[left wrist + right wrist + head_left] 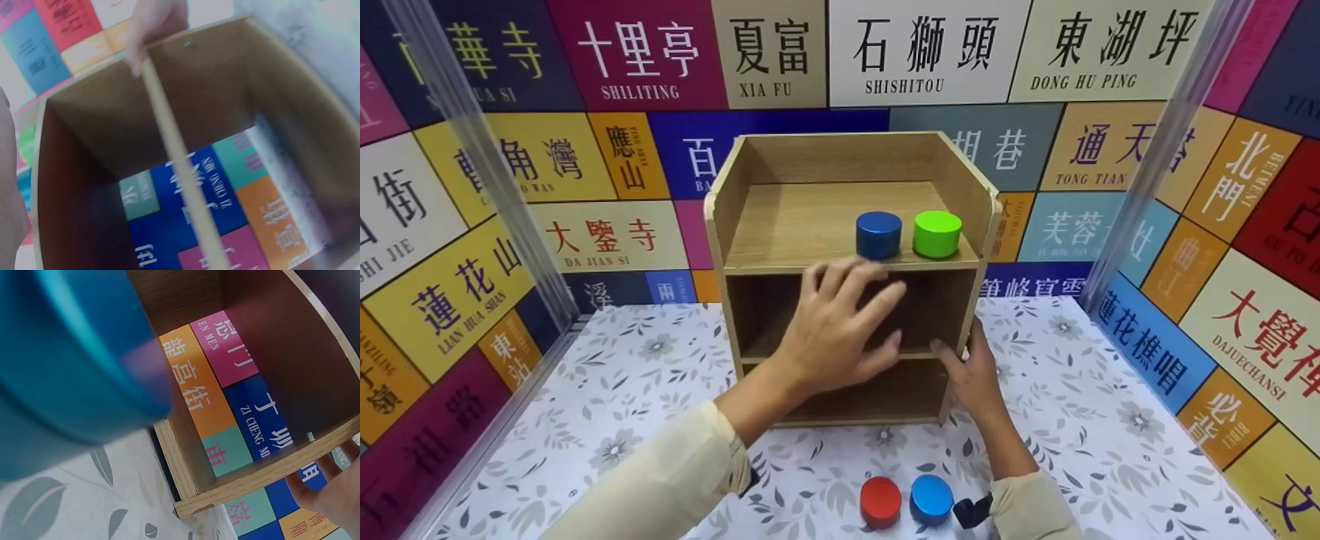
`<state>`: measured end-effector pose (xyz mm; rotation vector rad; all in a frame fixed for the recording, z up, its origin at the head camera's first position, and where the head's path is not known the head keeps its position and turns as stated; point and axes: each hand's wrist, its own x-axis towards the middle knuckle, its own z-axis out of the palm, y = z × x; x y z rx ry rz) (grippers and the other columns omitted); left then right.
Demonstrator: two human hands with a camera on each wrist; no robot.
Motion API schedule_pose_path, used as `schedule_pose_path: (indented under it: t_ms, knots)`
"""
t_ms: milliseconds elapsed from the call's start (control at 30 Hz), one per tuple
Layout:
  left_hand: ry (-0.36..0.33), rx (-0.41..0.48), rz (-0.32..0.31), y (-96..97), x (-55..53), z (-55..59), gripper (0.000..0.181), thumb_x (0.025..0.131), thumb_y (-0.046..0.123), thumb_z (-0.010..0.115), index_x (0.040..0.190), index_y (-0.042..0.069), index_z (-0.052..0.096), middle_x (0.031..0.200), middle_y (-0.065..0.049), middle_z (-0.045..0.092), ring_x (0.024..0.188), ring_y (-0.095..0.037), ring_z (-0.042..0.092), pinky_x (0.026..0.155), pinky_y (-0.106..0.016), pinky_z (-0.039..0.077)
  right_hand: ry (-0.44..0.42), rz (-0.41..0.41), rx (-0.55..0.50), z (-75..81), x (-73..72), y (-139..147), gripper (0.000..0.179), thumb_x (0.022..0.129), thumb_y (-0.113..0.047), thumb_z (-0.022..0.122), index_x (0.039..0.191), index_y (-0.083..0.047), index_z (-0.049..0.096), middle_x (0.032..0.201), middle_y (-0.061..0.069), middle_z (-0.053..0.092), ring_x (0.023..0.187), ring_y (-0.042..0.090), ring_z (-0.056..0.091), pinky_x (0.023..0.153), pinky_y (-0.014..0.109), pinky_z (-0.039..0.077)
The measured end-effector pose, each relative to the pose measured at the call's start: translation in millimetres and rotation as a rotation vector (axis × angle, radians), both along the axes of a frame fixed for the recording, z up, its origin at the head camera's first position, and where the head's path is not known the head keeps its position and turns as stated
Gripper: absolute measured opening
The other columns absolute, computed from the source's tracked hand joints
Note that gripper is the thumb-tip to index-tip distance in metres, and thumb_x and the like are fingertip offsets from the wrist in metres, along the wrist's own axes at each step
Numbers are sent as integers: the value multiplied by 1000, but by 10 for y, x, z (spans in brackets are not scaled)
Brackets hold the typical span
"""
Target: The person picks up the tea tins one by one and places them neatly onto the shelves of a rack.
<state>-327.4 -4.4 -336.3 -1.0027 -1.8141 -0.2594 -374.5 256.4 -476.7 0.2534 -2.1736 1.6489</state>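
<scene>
A small wooden shelf unit point(840, 161) stands upright on the table. On its top board, near the front edge, sit a dark blue cylinder point(878, 235) and a bright green cylinder point(937, 234). My left hand point(844, 326) hovers before the middle compartment, just below the dark blue cylinder, fingers spread and holding nothing. With the thumb in front and fingers outside, my right hand point(971, 375) grips the unit's right side panel; the right wrist view also shows this hand point(337, 492) at the panel. A red cylinder point(880, 502) and a lighter blue cylinder point(931, 499) stand on the table in front.
A white cloth point(660, 420) with grey leaves covers the table. Behind and to both sides rise walls of coloured panels point(922, 49) with lettering. Clear upright strips point(502, 172) mark the corners. The unit's lower compartments are open-backed, with one dividing board point(180, 152).
</scene>
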Motion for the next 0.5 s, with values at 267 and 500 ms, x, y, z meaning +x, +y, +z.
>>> schedule_pose_path:
  t_ms: [267,500]
  knots:
    - [-76,-130,-5,-131,121,-479,46,88,43,62,127,18,64,123,-8,60,117,-29,53,96,-56,40,-2,13,0,170,153,-92,71,97,-22,67,157,-10,30,149,21,47,140,32,44,113,51,38]
    - [-155,-275,-6,-162,298,-983,48,86,52,62,125,24,62,120,-2,59,109,-22,54,91,-48,43,32,4,-22,-34,-14,0,69,96,-25,69,155,-15,34,146,16,50,136,27,47,109,50,43]
